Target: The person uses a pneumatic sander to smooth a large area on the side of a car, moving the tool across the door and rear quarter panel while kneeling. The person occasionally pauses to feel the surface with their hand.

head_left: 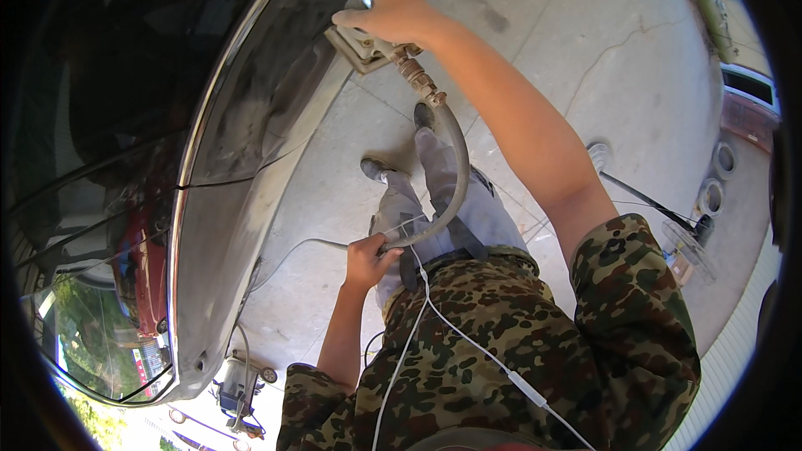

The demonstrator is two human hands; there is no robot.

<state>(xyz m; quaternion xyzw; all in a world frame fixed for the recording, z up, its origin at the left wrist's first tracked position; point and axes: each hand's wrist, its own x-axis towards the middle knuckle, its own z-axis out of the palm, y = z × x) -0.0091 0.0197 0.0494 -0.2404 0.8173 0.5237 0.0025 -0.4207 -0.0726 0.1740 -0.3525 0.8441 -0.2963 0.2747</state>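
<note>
Right hand (388, 12) grips a grey square-based sander (365, 48), left hand (366, 263) a grey rubber hose (462, 159). Dusty black car panel (271, 58) seems only part-done

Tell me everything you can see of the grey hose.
The grey hose is thick and looks flexible, perhaps rubber or plastic. Its upper end joins a brownish, metal-looking coupling on the flat-padded tool under the right hand. It bows rightward in one long curve, passing above the grey trousers, then turns back to the left hand, which grips it. A thinner grey line shows beyond; I cannot tell whether it continues the hose.
</note>
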